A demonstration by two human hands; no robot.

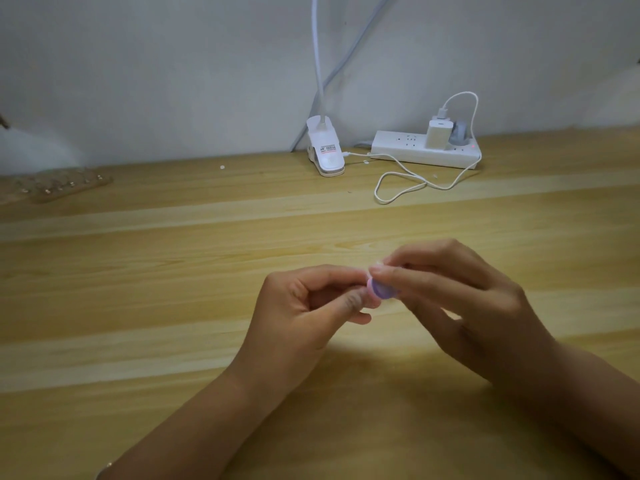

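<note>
A small round purple and pink object [380, 289] is held between both hands above the wooden table [173, 271]. My left hand [311, 313] pinches its pink left side with thumb and curled fingers. My right hand [460, 299] pinches its purple right side with thumb and forefinger. Most of the object is hidden by the fingertips, so I cannot tell what it is.
At the back against the wall a white clip lamp base [325, 150] stands, with a white power strip [426, 149] holding a charger and a looped white cable [401, 187]. A transparent piece with small items [59, 185] lies at the far left.
</note>
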